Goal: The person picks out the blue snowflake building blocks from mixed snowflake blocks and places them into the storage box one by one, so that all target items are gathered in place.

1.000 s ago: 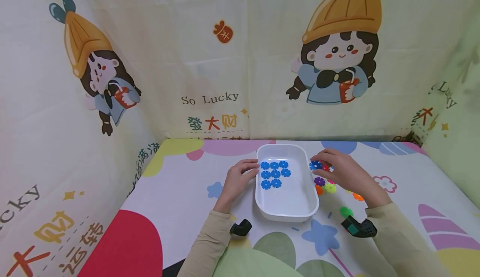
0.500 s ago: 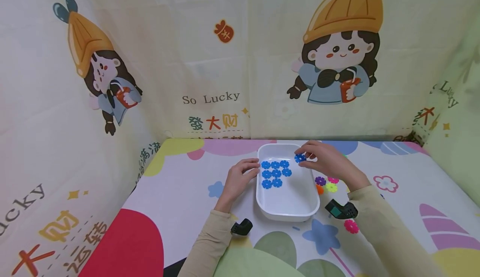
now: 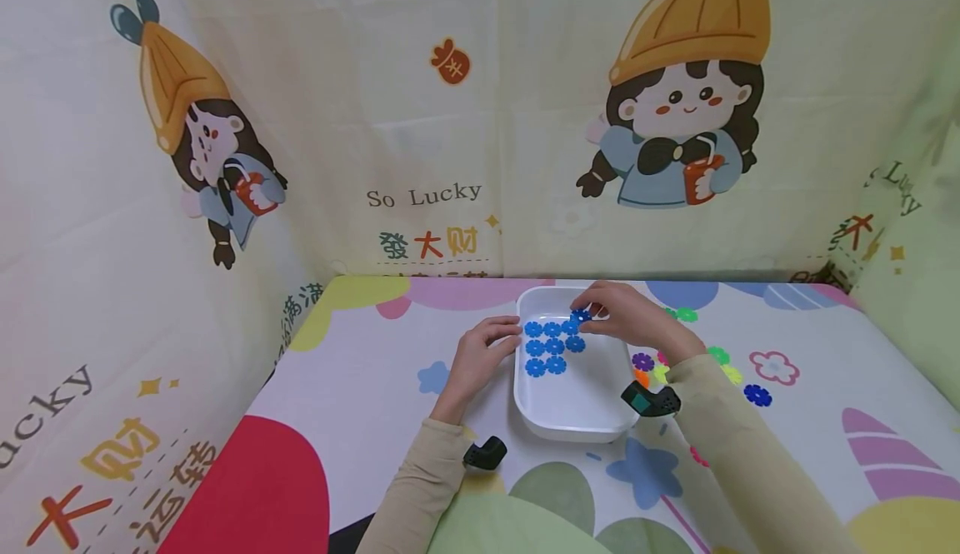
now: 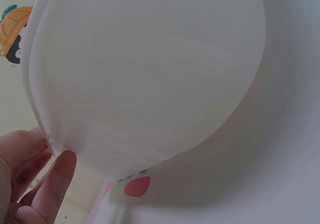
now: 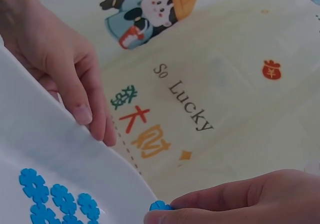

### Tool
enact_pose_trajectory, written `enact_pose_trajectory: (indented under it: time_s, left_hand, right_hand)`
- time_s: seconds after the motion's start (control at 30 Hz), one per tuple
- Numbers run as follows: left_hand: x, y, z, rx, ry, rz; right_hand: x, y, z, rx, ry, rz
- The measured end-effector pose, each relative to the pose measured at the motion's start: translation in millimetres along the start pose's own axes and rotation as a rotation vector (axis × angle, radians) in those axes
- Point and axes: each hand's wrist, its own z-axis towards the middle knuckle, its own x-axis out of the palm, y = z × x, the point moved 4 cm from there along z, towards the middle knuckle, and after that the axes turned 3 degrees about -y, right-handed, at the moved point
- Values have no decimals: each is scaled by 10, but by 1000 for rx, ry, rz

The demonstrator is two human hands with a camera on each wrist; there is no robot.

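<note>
A white rectangular tray (image 3: 576, 404) stands on the table in the head view. Blue flower-shaped plastic discs (image 3: 553, 346) lie in rows on the left of its floor. My left hand (image 3: 477, 360) holds the tray's left rim; the left wrist view shows thumb and fingers (image 4: 59, 179) on either side of the tray wall (image 4: 145, 78). Over the tray's far part, my right hand (image 3: 628, 317) pinches one more blue flower disc (image 3: 581, 316) between thumb and fingers. That disc (image 5: 160, 205) partly shows in the right wrist view, beside the tray's edge.
Loose flower discs lie right of the tray: purple (image 3: 642, 361), orange (image 3: 641, 378), green (image 3: 686, 314), dark blue (image 3: 757, 395) and pink (image 3: 699, 456). The right forearm (image 3: 738, 446) hides part of that area. A printed cloth wall (image 3: 540, 237) rises behind the table.
My right hand has carried the blue disc leftward from the loose pieces, across the tray's right rim, to beside the laid discs. The left hand has stayed at the rim.
</note>
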Motion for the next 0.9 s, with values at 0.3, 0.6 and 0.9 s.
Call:
enact_pose_trajectory:
  time_s: [0.3, 0.6, 0.9]
  left_hand:
    - [8, 12, 8, -5, 3, -5]
    - [6, -8, -6, -10, 3, 1]
    - [12, 3, 3, -11, -2, -1]
  right_hand:
    - [188, -41, 60, 39, 63, 14]
    - [330, -77, 53, 92, 101, 0]
    - [418, -40, 49, 128, 210, -54]
